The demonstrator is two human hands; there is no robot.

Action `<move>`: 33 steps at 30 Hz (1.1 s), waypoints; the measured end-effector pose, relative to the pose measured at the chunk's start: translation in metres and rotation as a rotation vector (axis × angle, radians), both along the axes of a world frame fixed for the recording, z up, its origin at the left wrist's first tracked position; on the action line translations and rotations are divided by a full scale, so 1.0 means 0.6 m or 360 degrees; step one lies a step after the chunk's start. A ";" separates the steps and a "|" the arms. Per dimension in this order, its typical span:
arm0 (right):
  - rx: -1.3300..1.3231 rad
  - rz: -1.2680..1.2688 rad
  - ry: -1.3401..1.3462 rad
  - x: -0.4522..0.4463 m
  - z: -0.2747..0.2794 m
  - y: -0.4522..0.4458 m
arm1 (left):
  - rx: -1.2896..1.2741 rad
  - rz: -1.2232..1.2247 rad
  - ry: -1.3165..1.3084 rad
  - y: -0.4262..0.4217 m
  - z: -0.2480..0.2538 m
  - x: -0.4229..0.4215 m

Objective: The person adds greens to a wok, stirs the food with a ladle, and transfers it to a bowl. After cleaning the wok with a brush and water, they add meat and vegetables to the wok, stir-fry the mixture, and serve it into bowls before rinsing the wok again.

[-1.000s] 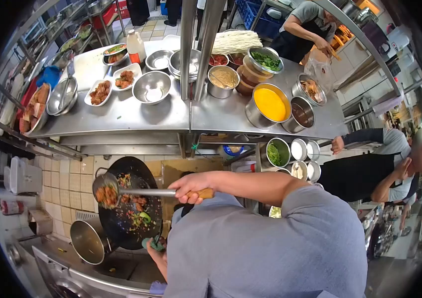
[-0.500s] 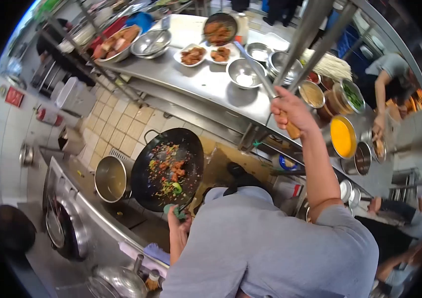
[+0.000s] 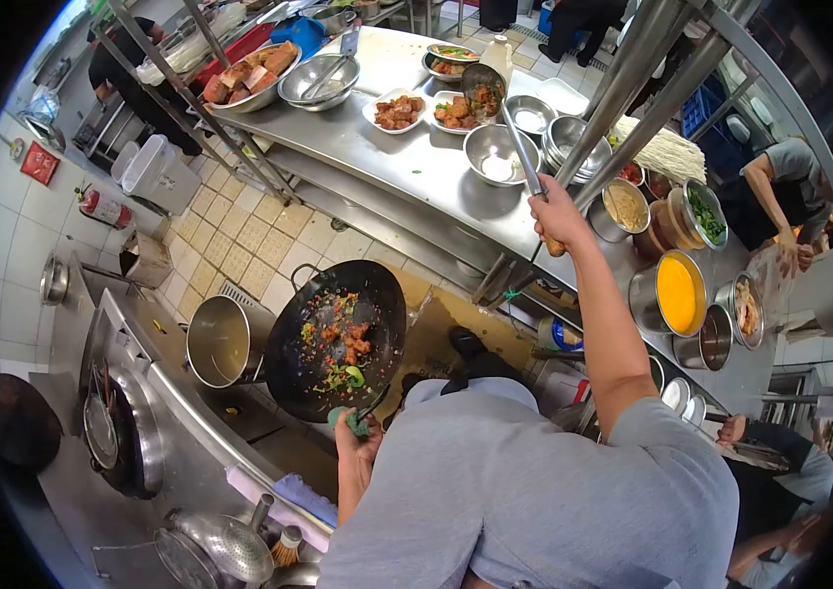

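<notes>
My right hand (image 3: 559,214) is closed round the wooden handle of a long metal ladle (image 3: 522,147). The ladle's bowl, with fried pieces and chopped bits in it, hangs at the right edge of a white dish (image 3: 454,113) of browned fried pieces. A second white dish (image 3: 399,112) of similar pieces stands beside it. Behind the ladle is a bowl (image 3: 451,56) with food and green and red bits. My left hand (image 3: 356,440) grips the handle of a black wok (image 3: 289,368) through a green cloth (image 3: 351,422). Fried pieces and chopped vegetables lie in the tilted wok.
A metal pot (image 3: 220,341) stands left of the wok. Several metal bowls, a container of yellow liquid (image 3: 678,293) and noodles (image 3: 667,147) crowd the steel counter (image 3: 377,167). Metal posts (image 3: 623,88) rise close to the ladle. Other people work at the right.
The ladle's bowl has moved from over the far bowl, now uncovered, toward the right-hand white dish. My right hand has shifted slightly. The wok stays held in my left hand.
</notes>
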State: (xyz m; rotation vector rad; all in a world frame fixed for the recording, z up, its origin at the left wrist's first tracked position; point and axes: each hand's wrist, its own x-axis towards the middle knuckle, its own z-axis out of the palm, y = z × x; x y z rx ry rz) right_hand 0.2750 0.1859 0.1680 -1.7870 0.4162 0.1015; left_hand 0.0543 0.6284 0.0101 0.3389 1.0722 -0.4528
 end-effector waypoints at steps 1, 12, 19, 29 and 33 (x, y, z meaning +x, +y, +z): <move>-0.0096 -0.0005 -0.0010 -0.001 0.003 -0.001 | 0.0001 0.0006 -0.0020 -0.001 -0.002 0.000; -0.0267 0.0011 -0.0131 -0.014 0.003 0.014 | 0.0100 0.0007 -0.0031 -0.024 0.034 0.033; -0.0013 0.0016 -0.0051 -0.009 0.003 0.011 | 0.0061 -0.0006 -0.0106 -0.029 0.007 0.041; 0.0346 -0.0071 -0.0053 -0.021 0.003 0.009 | 0.0002 -0.0029 -0.0082 -0.011 -0.029 0.049; 0.0753 -0.0032 -0.0187 -0.051 0.005 0.034 | 0.0029 0.0175 -0.0172 -0.022 -0.014 0.060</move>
